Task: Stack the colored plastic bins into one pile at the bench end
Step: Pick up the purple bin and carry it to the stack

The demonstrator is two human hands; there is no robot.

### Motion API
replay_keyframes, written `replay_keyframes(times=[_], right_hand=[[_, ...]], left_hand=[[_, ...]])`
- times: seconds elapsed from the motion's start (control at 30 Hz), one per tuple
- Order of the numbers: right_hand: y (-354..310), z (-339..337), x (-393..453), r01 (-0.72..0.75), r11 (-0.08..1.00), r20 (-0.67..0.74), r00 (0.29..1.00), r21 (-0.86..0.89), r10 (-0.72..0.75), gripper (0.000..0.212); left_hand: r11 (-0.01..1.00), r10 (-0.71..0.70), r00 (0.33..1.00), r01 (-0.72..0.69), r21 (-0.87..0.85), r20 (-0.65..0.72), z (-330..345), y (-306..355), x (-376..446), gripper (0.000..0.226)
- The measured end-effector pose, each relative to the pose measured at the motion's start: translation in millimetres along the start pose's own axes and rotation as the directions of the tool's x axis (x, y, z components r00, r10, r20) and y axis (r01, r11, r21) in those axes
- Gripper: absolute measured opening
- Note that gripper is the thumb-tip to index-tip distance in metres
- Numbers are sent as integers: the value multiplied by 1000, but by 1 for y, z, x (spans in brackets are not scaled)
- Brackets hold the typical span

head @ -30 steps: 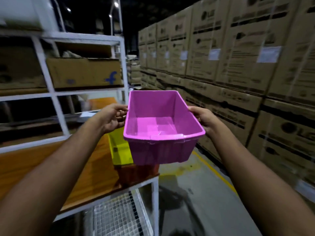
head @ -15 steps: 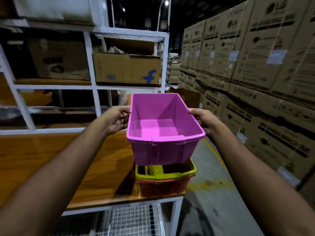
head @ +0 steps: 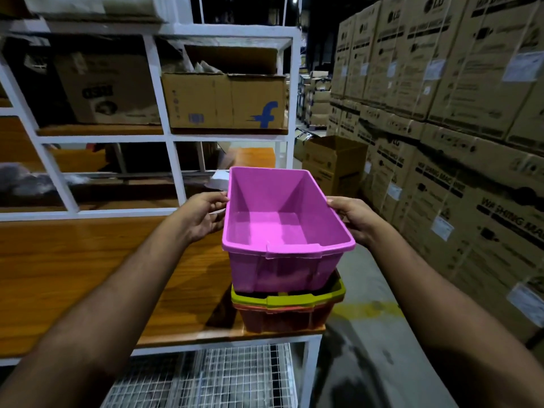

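- Both hands are on the pink bin (head: 282,231), one on each long side, open top facing up.
- Left hand (head: 203,216) grips the left rim, fingers curled round the edge, thumb side towards the camera.
- Right hand (head: 353,219) holds the right rim the same way, fingers wrapped over the lip.
- The pink bin sits directly above the yellow-green bin (head: 287,298), its base dipping into that bin's opening; whether it is fully seated I cannot tell.
- The yellow-green bin is nested in a red bin (head: 282,319), which rests on the wooden benchtop (head: 88,275) right at its right-hand end corner.
- Below the bench edge, a wire mesh shelf (head: 206,378) shows between the white frame legs.
- Behind the bench stands a white shelving rack (head: 164,113) carrying a cardboard box with a blue "f" logo (head: 226,101) and another darker carton (head: 109,89) to its left.
- Along the right side, a wall of stacked washing-machine cartons (head: 456,113) lines the grey concrete aisle (head: 368,363).
- One open cardboard box (head: 332,163) stands on the floor beyond the bench end.
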State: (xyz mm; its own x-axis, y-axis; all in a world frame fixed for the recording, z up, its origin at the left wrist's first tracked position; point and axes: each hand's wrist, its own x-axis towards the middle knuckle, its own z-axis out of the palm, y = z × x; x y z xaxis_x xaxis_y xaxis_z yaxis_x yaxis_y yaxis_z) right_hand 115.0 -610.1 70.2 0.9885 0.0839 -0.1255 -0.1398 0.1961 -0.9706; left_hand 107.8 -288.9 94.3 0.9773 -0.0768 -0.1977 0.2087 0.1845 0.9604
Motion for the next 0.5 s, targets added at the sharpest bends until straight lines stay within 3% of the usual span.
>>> replay_keyframes(times=[0.5], right_hand=[[-3,-15,10,-1,999,14,1000,45,0,26]], left_hand=[[1000,7,999,-9,-25,-43,10,0,3,19]])
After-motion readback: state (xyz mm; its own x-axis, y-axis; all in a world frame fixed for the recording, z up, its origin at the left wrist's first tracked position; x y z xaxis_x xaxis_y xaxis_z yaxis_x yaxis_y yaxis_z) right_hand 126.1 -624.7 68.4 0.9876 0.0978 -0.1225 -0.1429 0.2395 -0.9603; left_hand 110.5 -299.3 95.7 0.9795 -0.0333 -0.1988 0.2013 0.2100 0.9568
